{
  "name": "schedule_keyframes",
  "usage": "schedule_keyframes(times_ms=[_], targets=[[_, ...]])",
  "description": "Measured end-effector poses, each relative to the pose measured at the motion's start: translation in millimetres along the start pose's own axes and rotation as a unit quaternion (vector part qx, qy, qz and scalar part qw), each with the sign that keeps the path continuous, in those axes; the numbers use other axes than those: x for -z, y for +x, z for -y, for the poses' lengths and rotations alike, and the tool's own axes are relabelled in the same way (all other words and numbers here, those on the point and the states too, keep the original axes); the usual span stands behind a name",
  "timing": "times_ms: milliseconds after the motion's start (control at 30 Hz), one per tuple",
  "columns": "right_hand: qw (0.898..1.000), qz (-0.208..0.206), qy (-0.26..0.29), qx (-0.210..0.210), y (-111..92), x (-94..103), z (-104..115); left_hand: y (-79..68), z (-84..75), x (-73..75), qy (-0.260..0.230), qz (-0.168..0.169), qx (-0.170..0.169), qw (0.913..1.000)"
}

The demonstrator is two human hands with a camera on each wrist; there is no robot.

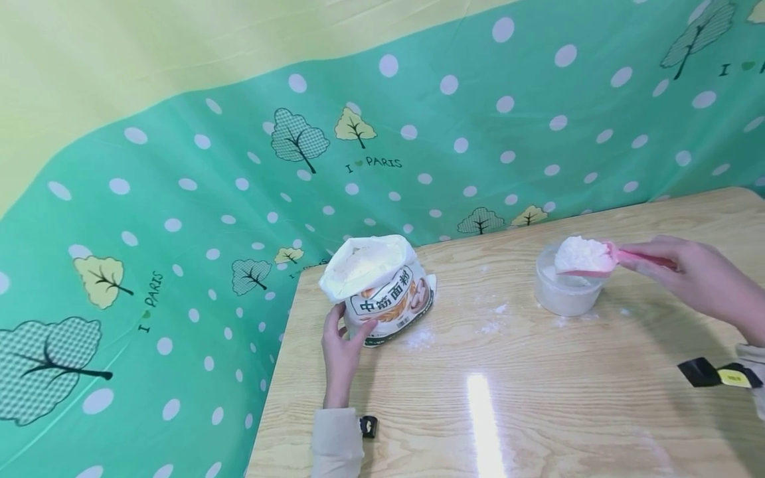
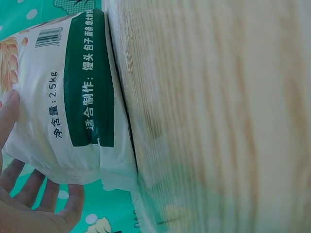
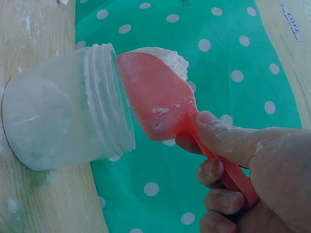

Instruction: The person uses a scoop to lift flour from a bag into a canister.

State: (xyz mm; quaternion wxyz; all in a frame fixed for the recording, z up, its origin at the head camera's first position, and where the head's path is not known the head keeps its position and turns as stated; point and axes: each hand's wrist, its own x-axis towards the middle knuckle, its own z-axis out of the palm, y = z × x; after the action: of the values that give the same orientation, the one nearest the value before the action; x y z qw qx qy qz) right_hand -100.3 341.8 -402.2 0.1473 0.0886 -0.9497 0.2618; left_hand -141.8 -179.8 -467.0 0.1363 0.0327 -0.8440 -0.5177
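Observation:
My right hand (image 1: 699, 275) grips the handle of a pink scoop (image 3: 155, 94). White flour (image 1: 580, 254) is heaped in its bowl. The scoop is over the mouth of a clear plastic jar (image 1: 562, 299), tilted slightly in the right wrist view. Whitish powder coats the inside of the jar. On the left, a flour bag (image 1: 391, 309) stands with its top folded open and flour visible inside. My left hand (image 1: 342, 342) holds its lower left side, thumb on the printed front and the other fingers round the side.
Flour is spilled on the wooden table (image 1: 418, 411) between bag and jar, and by the bag's foot. A green dotted cloth (image 1: 430, 166) hangs behind the table and along its left side. Black straps sit at both wrists.

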Motion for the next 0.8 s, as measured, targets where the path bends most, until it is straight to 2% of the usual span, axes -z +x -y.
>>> schedule_keyframes(times_ms=[300, 500, 800], targets=[[1.0, 0.005, -0.013, 0.004, -0.3, 5.1, 0.9, -2.0, -2.0, 1.0, -0.002, -0.001, 0.009, 1.0], [0.999, 0.003, -0.028, 0.017, 0.9, 8.7, 0.9, -1.2, -1.5, 0.9, -0.002, 0.002, 0.003, 1.0], [0.998, 0.033, -0.062, 0.005, 3.3, 15.2, 3.0, 1.0, 0.0, 0.2, -0.005, 0.006, 0.002, 1.0]])
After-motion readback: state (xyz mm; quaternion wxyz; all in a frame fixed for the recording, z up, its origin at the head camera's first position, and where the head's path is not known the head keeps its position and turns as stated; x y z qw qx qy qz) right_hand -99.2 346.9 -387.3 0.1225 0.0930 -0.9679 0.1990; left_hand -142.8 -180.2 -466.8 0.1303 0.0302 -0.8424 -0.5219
